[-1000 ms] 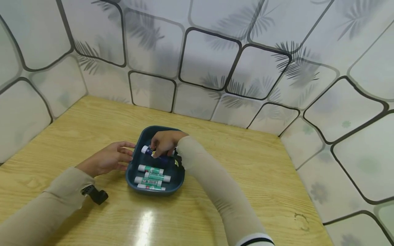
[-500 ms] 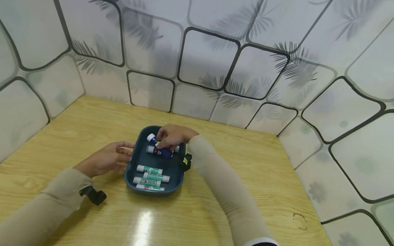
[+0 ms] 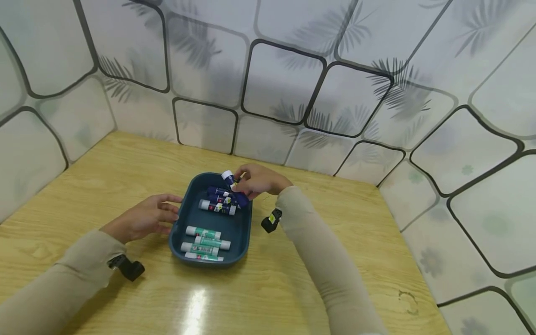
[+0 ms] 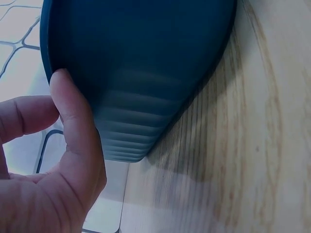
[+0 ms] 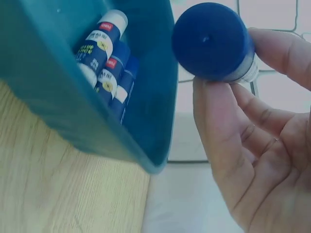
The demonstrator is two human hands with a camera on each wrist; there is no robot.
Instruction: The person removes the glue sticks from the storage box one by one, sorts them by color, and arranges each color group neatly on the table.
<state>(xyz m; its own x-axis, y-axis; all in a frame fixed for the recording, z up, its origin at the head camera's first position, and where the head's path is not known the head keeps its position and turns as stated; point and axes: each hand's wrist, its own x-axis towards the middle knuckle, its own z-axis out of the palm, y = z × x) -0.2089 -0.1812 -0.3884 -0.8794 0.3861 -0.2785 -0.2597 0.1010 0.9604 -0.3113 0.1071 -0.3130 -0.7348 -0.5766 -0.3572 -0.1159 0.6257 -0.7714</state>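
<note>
A dark teal plastic basin [image 3: 247,242] rests on the table. My right hand [image 3: 260,179] pinches a navy glue stick [image 5: 211,43] between thumb and fingers, above the basin's far right corner; it is tilted, white end up. Below it, several navy glue sticks [image 3: 217,207] lie side by side at the basin's far end. Toward the near end lie several green-and-white sticks [image 3: 203,232] in a loose row. On the basin's left side my left hand [image 3: 146,216] has its fingers loosely spread, and in the left wrist view a fingertip touches the rim.
The wooden table [image 3: 335,242] extends around the basin. Patterned walls [image 3: 284,83] close off the back and both sides. A small black camera is strapped to each wrist, the right one [image 3: 271,221] beside the basin.
My right hand has lifted a glue stick and moved right and away toward the basin's far right corner, uncovering the other navy sticks. My left hand has stayed put.
</note>
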